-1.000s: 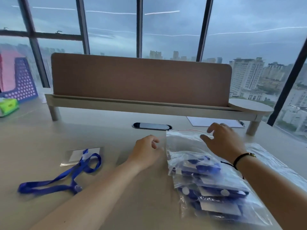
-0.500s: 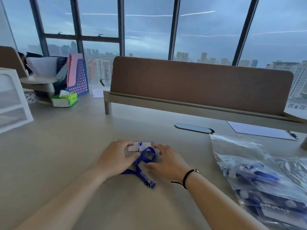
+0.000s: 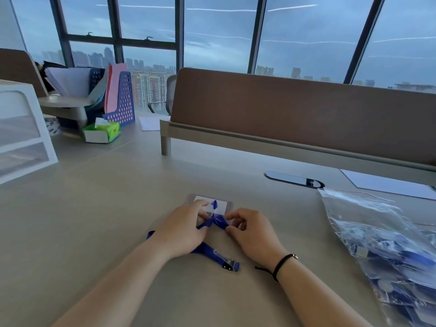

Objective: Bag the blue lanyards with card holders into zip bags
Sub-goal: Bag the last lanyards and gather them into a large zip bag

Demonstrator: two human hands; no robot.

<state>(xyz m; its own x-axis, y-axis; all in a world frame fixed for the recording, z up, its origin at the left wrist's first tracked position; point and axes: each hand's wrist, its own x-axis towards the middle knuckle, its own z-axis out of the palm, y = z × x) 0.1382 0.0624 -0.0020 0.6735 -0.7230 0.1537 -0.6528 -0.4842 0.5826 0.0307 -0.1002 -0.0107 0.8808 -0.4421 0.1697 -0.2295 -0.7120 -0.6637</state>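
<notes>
Your left hand (image 3: 181,228) and right hand (image 3: 251,230) close together, both pinching blue lanyard (image 3: 213,223) strap beside card holder (image 3: 223,205); filled zip bag (image 3: 377,244) lies right.

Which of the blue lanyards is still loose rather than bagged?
The blue lanyard at the middle of the desk, pinched by both the left hand and right hand. The others lie sealed inside the clear plastic zip bag at right.

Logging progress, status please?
Both hands, left and right, pinch the blue lanyard. Card holder on desk. Filled zip bag right, clear.
</notes>
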